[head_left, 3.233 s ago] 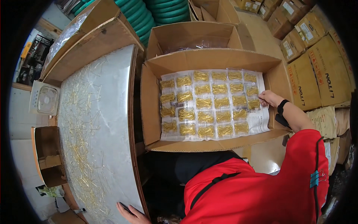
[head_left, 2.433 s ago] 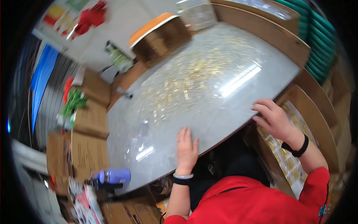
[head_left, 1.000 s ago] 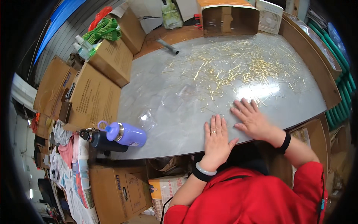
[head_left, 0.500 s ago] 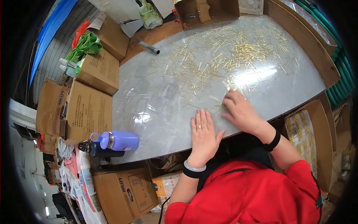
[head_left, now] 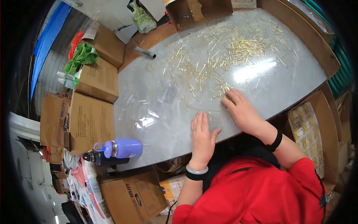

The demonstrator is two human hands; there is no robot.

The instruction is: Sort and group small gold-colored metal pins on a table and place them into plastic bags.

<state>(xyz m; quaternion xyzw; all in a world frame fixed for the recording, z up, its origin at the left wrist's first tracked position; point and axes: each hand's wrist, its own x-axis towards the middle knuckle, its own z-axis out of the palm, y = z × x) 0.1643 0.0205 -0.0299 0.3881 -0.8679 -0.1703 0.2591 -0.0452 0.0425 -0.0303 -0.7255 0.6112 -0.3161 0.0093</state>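
Many thin gold-coloured metal hooks [head_left: 248,48] lie scattered over the far and middle part of the grey tabletop [head_left: 167,130]. My right hand [head_left: 243,112] is at the near edge of the scatter. Its fingers are bent and close in on a small bunch of hooks [head_left: 225,88] at the fingertips; the exact grip is partly hidden. To its left, my left hand [head_left: 202,135] rests at the table's near side, fingers stretched out together and thumb apart, holding nothing. A few loose hooks lie just beyond its fingertips.
A purple bottle [head_left: 126,148] and a dark bottle [head_left: 108,158] lie at the near left. Clear plastic pieces [head_left: 145,112] sit left of centre. Cardboard boxes [head_left: 91,121] line the left edge. A grey tube [head_left: 145,52] lies far left; packed gold pieces [head_left: 305,128] fill a box at right.
My right hand has shifted slightly, and its fingertips are now at a bunch of hooks. My left hand has turned more onto its edge. The whole view has tilted a little.
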